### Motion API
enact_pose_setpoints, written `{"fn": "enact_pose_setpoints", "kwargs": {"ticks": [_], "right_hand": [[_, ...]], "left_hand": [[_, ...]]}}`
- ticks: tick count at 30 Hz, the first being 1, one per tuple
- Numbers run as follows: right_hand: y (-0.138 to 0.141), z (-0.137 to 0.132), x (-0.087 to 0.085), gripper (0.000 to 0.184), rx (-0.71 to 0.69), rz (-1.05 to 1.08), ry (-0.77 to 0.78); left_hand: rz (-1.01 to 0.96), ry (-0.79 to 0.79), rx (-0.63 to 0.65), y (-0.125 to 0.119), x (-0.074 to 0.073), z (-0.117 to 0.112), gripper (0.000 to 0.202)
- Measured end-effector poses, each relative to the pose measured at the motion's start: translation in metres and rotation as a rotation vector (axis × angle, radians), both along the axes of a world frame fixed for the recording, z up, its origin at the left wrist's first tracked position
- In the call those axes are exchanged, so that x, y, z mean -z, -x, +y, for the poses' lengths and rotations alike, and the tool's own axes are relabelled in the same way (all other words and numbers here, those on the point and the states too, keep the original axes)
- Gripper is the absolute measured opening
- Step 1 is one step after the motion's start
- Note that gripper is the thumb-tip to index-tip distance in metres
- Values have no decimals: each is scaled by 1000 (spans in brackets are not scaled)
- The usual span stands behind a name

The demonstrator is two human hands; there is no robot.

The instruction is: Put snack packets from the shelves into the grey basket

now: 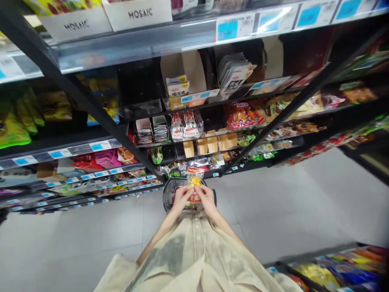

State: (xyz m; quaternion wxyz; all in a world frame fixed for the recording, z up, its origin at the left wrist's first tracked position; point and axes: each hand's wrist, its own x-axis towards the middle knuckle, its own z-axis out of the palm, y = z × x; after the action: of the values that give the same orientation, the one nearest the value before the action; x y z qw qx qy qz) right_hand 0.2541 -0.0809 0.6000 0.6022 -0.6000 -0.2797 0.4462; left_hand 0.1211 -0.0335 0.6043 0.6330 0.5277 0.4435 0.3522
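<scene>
Both hands hold a small snack packet (pixel 195 179) with a red top and a yellow middle, above a dark shopping basket (pixel 168 194). My left hand (pixel 181 196) pinches the packet's left side. On its right side, my right hand (pixel 206 195) grips it with thumb and fingers. Between and below the hands, colourful packages show inside the basket, partly hidden by the hands and the packet. The basket has a slatted wall and sits close in front of my body.
Tall shelves of packaged snacks stand ahead, with a price-tag rail (pixel 237 26) above. Dark shelf posts (pixel 264 134) slant down on both sides. Grey tiled floor (pixel 273 202) lies around me. Another display of bagged snacks (pixel 349 271) is at the lower right.
</scene>
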Motion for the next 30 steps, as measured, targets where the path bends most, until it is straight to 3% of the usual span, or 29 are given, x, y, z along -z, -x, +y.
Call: {"fn": "enact_pose_setpoints", "kwargs": {"ticks": [10,14,21,25,30], "right_hand": [[-35,-22,33,38,-56,-13,-26],[-43,-29,31,35,-114,-41,-49],[-43,-40,22,38,-303,-102,-105],[-36,-46,24,41,-240,-71,-45],[-17,-46,24,42,-103,48,-52]], "left_hand": [[-15,19,-99,-33,22,-32,43],[-72,74,-180,-34,20,-34,50],[-167,214,-180,-35,12,-35,51],[-213,230,-237,-34,15,-38,46],[-204,234,-207,-17,13,-30,44]]}}
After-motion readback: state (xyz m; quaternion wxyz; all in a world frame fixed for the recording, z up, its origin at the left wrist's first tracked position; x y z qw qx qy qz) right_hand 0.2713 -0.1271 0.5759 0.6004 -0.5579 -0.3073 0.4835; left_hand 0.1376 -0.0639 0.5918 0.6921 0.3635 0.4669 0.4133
